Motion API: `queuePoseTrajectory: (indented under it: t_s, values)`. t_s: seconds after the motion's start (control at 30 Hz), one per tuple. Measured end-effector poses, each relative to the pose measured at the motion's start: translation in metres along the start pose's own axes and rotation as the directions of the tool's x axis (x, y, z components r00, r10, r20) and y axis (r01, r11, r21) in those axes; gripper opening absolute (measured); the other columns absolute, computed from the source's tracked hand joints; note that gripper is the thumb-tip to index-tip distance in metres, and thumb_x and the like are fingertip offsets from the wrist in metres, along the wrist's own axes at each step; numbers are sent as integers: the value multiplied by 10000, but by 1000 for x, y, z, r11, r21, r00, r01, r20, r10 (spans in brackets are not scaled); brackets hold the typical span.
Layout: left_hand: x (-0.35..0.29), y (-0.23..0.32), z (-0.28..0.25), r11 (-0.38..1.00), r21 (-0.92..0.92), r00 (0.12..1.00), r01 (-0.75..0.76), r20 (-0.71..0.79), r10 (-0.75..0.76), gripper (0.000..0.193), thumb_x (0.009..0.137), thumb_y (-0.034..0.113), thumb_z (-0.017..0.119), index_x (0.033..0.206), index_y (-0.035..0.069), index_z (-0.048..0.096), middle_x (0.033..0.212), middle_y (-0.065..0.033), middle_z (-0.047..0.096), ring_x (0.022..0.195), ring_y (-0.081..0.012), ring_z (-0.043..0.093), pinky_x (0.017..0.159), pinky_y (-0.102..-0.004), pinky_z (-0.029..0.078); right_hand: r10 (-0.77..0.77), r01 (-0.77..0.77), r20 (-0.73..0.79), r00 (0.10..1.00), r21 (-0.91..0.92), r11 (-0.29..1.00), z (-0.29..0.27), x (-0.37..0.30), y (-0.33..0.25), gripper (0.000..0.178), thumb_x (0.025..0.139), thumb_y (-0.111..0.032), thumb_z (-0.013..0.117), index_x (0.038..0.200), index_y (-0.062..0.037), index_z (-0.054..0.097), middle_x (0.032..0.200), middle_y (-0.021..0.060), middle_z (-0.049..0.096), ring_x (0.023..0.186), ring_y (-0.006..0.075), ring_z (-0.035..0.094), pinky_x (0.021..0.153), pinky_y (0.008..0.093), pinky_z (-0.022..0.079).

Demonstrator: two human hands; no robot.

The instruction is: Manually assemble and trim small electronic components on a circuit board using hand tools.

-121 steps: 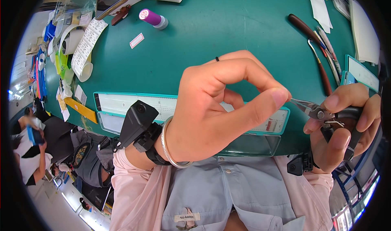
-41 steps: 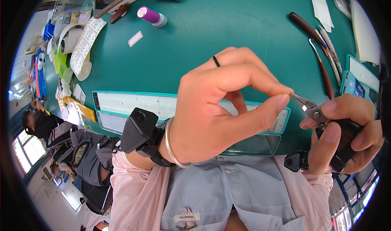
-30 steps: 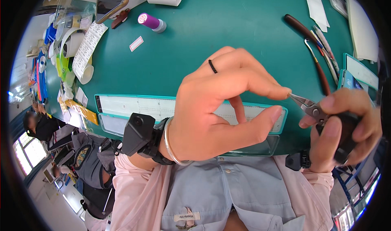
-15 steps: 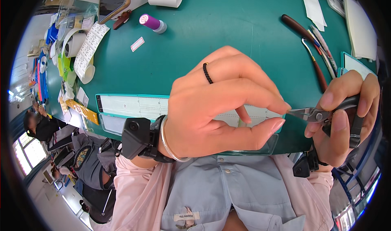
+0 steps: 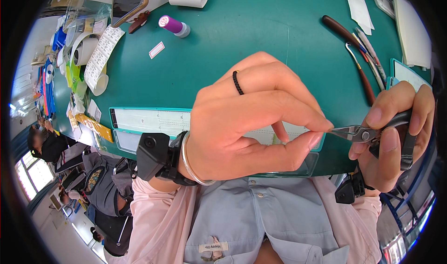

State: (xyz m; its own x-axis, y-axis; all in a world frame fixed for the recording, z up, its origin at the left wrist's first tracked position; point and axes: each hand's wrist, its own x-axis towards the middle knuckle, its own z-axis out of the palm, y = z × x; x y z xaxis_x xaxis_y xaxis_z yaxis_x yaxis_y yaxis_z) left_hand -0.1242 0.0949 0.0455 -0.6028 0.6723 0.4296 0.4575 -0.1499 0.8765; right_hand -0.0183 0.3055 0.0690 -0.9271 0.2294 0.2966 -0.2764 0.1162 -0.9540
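Observation:
My left hand point(image 5: 240, 117) is raised over the green table, with thumb and index finger brought together in a pinch. Whatever may be between those fingertips is too small to make out. Right at the pinch is the narrow tip of small pliers point(image 5: 365, 135) with dark handles. My right hand point(image 5: 390, 140) is wrapped round those handles, and its grip partly hides them. Below and behind my left hand lies a long flat case point(image 5: 156, 120) with a teal rim and a white inner sheet, partly covered by the hand.
A purple-capped stamp point(image 5: 171, 25) and a red-bordered label point(image 5: 157, 50) lie farther back. At the right are a wooden-handled hook tool point(image 5: 361, 78), a dark curved handle point(image 5: 338, 29) and several pens point(image 5: 372, 59). A phone point(image 5: 129, 1) and label rolls point(image 5: 100, 61) crowd the left.
My left thumb has moved up against the index fingertip, narrowing the gap between them. My right hand and the pliers have stayed nearly still.

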Motion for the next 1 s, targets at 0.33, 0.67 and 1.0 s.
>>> queuePoseTrajectory:
  t_s: [0.33, 0.67, 1.0]
  values:
    - [-1, -3, -1, 1000, -6, 1000, -16, 12, 16, 161, 735, 14, 811, 885, 30, 754, 923, -75, 735, 790, -189, 596, 722, -318, 473, -45, 45, -15, 999, 13, 999, 3, -3, -1, 390, 902, -84, 685, 1011, -83, 310, 976, 186, 623, 516, 133, 586, 484, 204, 540]
    - [-1, 0, 0, 1000, -28, 1000, 6, 10, -5, 139, 771, 30, 803, 901, 34, 753, 938, -76, 734, 807, -191, 593, 736, -321, 470, -29, 16, -88, 996, -141, 990, 10, -6, -13, 439, 908, -165, 715, 1000, -94, 292, 973, 131, 618, 524, 119, 582, 508, 204, 540]
    - [-1, -1, 1, 997, -74, 1000, 12, -4, -13, 148, 775, 3, 791, 914, 30, 750, 955, -88, 729, 817, -197, 592, 740, -322, 476, 61, -65, -98, 993, -37, 997, 12, -5, -14, 377, 929, -166, 670, 997, -88, 308, 961, 158, 604, 508, 105, 532, 468, 190, 513]
